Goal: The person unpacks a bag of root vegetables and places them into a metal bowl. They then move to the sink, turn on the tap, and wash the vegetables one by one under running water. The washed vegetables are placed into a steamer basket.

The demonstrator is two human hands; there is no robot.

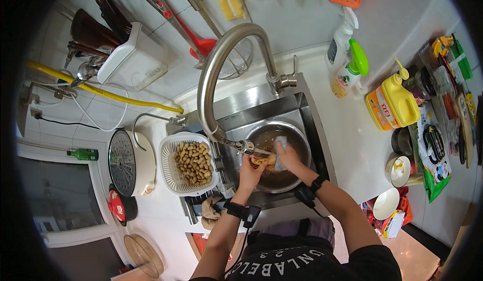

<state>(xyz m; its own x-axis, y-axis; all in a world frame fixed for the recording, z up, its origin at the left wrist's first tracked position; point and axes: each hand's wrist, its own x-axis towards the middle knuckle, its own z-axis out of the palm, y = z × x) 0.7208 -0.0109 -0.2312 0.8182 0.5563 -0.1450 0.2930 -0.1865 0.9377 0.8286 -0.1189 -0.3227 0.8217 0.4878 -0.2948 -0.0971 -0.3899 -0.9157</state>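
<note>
My left hand (250, 173) holds a knobbly yellow-brown piece, perhaps ginger root (263, 161), over a round metal basin (308, 149) of murky water in the stainless steel sink (237, 130). Closed on a grey scrubbing cloth (280, 164), my right hand (290, 158) is just right of the piece. The tap's spout (247, 146) hangs directly above, and a stream of water runs from it onto the piece. Brownish bits show in the water. The fingertips are partly hidden by the hands.
A white colander (164, 167) of unshelled peanuts (193, 164) stands at the sink's left, beside a brown cloth (211, 213). The curved tap neck (205, 92) arches over the sink. A yellow detergent jug (392, 103) and spray bottles (345, 79) stand right; a cream-coloured pot (145, 164) stands left.
</note>
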